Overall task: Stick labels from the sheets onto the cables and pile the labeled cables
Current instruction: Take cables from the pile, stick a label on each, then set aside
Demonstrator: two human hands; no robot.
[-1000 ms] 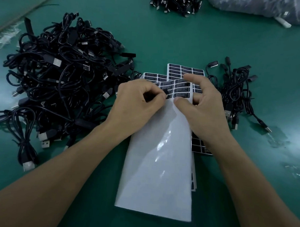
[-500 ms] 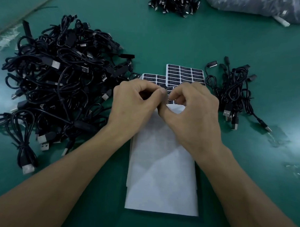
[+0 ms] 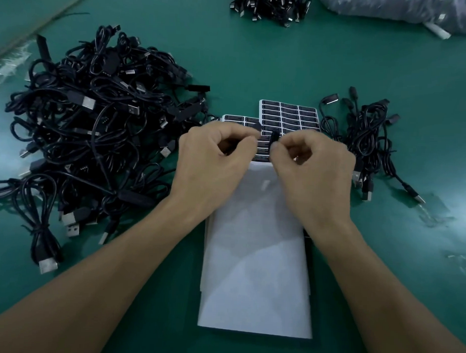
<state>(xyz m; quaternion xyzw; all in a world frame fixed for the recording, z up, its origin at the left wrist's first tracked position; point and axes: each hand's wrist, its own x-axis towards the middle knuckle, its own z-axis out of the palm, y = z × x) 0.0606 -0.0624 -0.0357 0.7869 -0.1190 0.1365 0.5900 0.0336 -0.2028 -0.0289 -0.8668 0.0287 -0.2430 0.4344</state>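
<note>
Label sheets (image 3: 289, 117) lie mid-bench (image 3: 257, 58), long axis running 6 to 12 o'clock, printed rows toward 12. Above them, the left hand (image 3: 214, 162) pinches a small dark piece (image 3: 257, 126) in its grip; the right hand (image 3: 314, 174) pinches a black label (image 3: 274, 137) standing near upright. A large cable heap (image 3: 90, 134) sits at 9 o'clock, a small cable heap (image 3: 365, 138) at 3.

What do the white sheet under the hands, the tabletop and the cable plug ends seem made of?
White sheet: probably coated release paper; smooth, faint sheen, soft folds. Tabletop: green mat, likely rubber or vinyl; glare patches at right. Plug ends: silvery metal shells in black plastic, judging by their colour.
</note>
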